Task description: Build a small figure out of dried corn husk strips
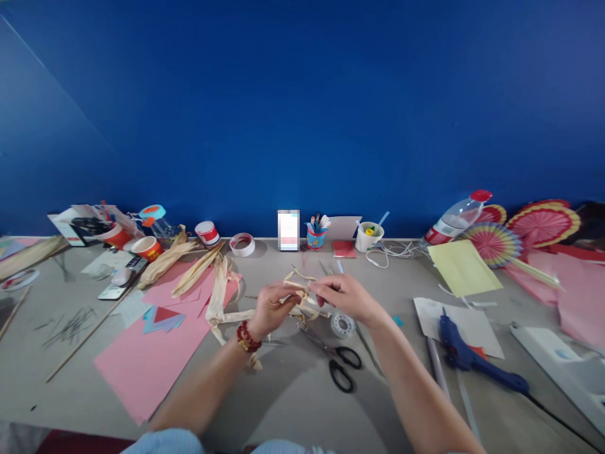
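My left hand (274, 309), with a red bead bracelet at the wrist, pinches a pale strip of dried corn husk (302, 294) above the middle of the table. From the right, my right hand (347, 297) closes its fingertips on the same small piece; its exact shape is partly hidden by the fingers. Below the hands lie scissors (341, 366) with black handles, their blades pointing towards the husk. A roll of clear tape (343, 325) lies just under my right hand. Loose husk strips (218, 290) trail to the left of my left hand.
Pink paper (155, 366) spreads at the left, with husk bundles (163, 265) behind it. A blue glue gun (472, 356) rests at the right near a white power strip (562, 372). Along the wall stand a phone (288, 231), a brush cup (316, 238) and a tilted bottle (456, 217).
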`<act>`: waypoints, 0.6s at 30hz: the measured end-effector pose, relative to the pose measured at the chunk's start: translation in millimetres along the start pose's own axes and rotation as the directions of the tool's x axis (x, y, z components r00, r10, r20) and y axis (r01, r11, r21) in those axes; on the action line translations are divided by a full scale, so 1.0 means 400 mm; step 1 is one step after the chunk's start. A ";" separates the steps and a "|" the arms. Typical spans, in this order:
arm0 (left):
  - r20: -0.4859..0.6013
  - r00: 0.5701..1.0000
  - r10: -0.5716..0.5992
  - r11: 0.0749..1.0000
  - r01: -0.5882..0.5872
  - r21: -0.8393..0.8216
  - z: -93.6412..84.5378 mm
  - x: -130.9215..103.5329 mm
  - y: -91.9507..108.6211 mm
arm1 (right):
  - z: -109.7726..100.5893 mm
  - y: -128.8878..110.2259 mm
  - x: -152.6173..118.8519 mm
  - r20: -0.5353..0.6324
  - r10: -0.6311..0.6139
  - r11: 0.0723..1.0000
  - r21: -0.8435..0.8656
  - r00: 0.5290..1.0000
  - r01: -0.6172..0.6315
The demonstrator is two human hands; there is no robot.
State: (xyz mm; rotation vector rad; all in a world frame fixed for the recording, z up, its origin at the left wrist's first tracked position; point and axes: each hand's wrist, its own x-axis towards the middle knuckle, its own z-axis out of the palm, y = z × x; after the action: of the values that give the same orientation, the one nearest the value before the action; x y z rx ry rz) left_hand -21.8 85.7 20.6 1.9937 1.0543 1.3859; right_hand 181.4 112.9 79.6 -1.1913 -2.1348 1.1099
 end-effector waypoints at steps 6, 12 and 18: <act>0.000 1.000 0.015 1.000 -0.015 0.016 0.000 -0.002 -0.006 | -0.001 0.004 0.001 0.015 0.013 0.999 0.048 1.000 -0.014; 0.007 1.000 0.013 1.000 -0.013 0.006 0.001 -0.002 -0.009 | -0.006 0.002 0.000 0.013 0.027 0.998 0.055 1.000 -0.028; -0.007 0.998 0.067 0.998 -0.067 -0.013 0.003 0.001 -0.012 | -0.013 -0.010 -0.001 0.027 0.055 0.990 0.127 0.998 -0.058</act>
State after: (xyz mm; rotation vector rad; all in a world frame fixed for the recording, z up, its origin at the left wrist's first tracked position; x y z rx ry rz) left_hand -22.2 89.0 16.8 2.0334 0.9869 1.4309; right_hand 183.3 113.4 86.1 -1.1913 -2.0249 1.2713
